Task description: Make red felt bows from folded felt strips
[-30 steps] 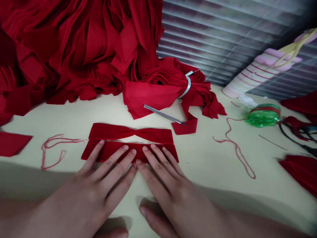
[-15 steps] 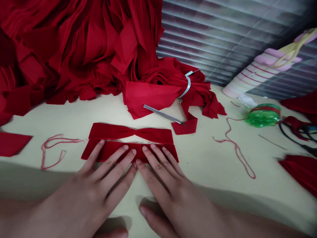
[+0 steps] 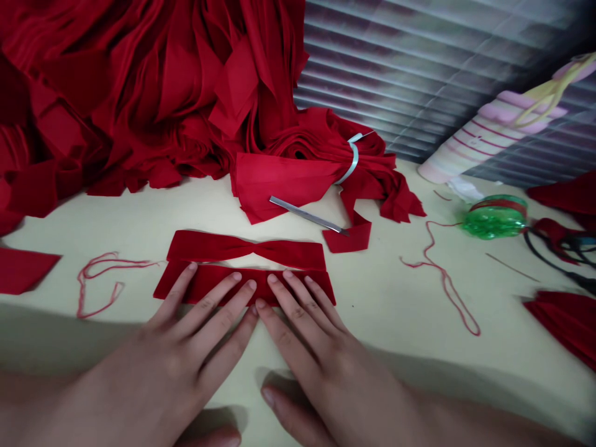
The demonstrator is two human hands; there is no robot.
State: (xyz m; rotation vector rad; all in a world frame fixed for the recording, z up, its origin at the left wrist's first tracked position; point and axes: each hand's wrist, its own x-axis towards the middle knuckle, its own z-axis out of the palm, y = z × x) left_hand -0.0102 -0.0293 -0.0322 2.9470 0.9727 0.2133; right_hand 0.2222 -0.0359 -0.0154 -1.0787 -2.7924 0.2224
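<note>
Flatly spread, left fingers [image 3: 218, 304] and right fingers [image 3: 298, 316] press a red strip [image 3: 263, 280], gripping nothing.

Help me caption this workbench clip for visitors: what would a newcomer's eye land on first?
A huge heap of deep red cloth strips towers at the back left of the cream tabletop. At the front, the bare left hand and right hand press on a folded red fabric strip, just below a red strip pinched narrow at its middle. To the right, a shiny green plastic bottle piece stands out.
</note>
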